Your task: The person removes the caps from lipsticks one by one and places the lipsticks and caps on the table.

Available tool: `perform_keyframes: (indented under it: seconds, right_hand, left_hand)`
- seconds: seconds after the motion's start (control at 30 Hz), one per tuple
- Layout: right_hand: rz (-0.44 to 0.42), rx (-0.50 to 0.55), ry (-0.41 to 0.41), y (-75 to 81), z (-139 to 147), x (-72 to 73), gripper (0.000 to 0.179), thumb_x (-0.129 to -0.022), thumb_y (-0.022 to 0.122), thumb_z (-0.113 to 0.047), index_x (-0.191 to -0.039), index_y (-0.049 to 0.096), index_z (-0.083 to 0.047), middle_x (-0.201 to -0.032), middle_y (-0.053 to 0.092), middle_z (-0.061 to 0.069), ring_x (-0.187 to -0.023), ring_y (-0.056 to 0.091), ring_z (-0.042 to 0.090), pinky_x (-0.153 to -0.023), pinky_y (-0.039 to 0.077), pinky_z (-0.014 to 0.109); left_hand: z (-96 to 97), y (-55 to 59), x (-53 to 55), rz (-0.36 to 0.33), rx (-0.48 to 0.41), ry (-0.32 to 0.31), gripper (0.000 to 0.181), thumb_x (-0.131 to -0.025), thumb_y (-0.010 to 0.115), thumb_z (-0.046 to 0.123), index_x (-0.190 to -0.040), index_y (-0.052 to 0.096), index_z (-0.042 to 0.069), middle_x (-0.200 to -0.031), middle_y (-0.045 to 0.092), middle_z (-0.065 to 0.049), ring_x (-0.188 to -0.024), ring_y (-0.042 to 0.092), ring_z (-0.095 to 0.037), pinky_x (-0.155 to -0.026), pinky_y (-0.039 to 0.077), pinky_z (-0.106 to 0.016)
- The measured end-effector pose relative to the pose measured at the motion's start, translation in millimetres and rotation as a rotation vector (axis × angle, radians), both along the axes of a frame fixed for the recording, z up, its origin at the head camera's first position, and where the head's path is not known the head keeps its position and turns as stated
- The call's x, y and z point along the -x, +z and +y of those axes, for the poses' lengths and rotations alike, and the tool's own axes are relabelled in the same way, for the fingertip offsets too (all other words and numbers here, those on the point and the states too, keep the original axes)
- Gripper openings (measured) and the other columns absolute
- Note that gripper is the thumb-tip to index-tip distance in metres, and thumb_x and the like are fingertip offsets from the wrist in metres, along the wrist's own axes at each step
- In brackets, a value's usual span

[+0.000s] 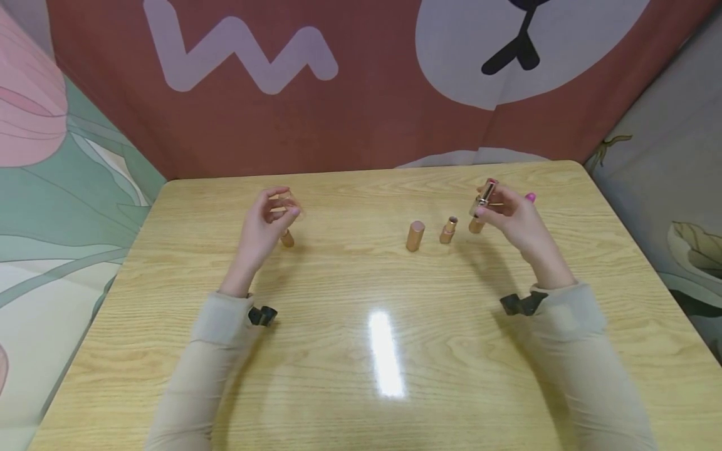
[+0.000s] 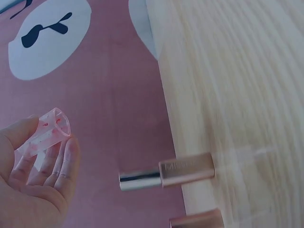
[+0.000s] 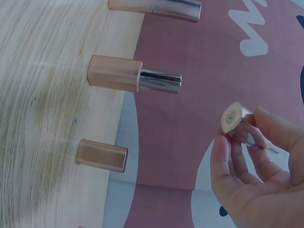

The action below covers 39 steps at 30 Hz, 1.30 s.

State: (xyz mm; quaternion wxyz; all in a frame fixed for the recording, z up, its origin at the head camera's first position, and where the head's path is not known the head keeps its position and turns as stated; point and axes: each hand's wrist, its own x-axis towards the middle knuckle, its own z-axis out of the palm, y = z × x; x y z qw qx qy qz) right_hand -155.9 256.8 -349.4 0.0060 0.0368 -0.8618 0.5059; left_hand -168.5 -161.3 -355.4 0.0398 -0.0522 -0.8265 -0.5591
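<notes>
My left hand (image 1: 262,225) pinches a clear pinkish cap (image 2: 50,129) with red smudges inside, raised above the table. Below it stands a rose-gold lipstick tube (image 1: 287,238), partly hidden by the hand; the left wrist view shows one with a bare silver neck (image 2: 140,180). On the other side, my right hand (image 1: 521,219) grips an uncapped lipstick (image 1: 484,195) between thumb and fingers, its red tip upward. Its pale base (image 3: 231,117) faces the right wrist camera. Just beyond that hand a bright pink tip (image 1: 531,197) shows; the rest is hidden.
Between the hands stand a plain rose-gold cylinder (image 1: 415,236), a tube with a metal neck (image 1: 448,230) and another rose-gold piece (image 1: 476,225) close under the right hand. The wooden table (image 1: 338,282) ends at a printed cloth backdrop (image 1: 366,125).
</notes>
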Motion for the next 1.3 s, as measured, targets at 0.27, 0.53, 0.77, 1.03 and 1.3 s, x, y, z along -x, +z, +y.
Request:
perform_keyframes:
  seconds: [0.27,0.53,0.77,1.03,1.3]
  right_hand:
    - [-0.037,-0.02,-0.049,-2.6,9.8,1.2,0.031,-0.092,0.064,-0.023,-0.122,0.055,-0.016,-0.095,0.053,-0.027,-0.09,0.053,-0.013,-0.079,0.044,0.008]
    - [-0.008,-0.045,-0.099,-9.2,20.7,2.5,0.024,-0.09,0.065,-0.016,-0.113,0.058,-0.011,-0.088,0.051,-0.031,-0.082,0.051,-0.018,-0.072,0.043,0.003]
    - [0.01,-0.18,-0.129,-13.4,29.1,4.7,0.036,-0.09,0.064,-0.013,-0.119,0.055,0.006,-0.079,0.045,-0.036,-0.077,0.045,-0.021,-0.066,0.04,0.0]
    - [-0.045,-0.227,-0.133,-23.2,39.5,10.2,0.04,-0.091,0.065,-0.015,-0.124,0.053,0.005,-0.1,0.058,-0.004,-0.078,0.044,-0.017,-0.067,0.04,0.001]
    - [-0.055,-0.245,-0.119,-29.1,45.1,13.7,0.042,-0.089,0.066,-0.01,-0.123,0.053,0.009,-0.104,0.061,0.013,-0.072,0.044,-0.022,-0.063,0.042,0.001]
  left_hand:
    - [-18.7,1.7,-5.8,-0.026,-0.01,0.089,0.05,-0.094,0.061,0.027,-0.139,0.044,0.015,-0.108,0.055,0.012,-0.094,0.059,0.002,-0.08,0.047,-0.012]
    - [-39.1,-2.3,-10.9,-0.016,-0.001,0.186,0.052,-0.094,0.06,0.027,-0.142,0.043,0.016,-0.104,0.053,0.02,-0.097,0.056,0.003,-0.084,0.046,-0.011]
    - [-54.1,-7.2,-12.9,-0.041,0.025,0.237,0.053,-0.095,0.06,0.026,-0.144,0.04,0.018,-0.102,0.052,0.022,-0.096,0.054,0.005,-0.082,0.045,-0.01]
    - [-65.2,-13.5,-9.7,-0.053,0.026,0.26,0.053,-0.094,0.06,0.021,-0.143,0.04,0.013,-0.1,0.052,0.021,-0.091,0.055,0.009,-0.08,0.046,-0.006]
    - [-75.1,-23.7,-5.8,-0.105,0.032,0.267,0.053,-0.094,0.061,0.019,-0.143,0.041,0.01,-0.101,0.051,0.018,-0.089,0.054,0.01,-0.077,0.046,-0.004]
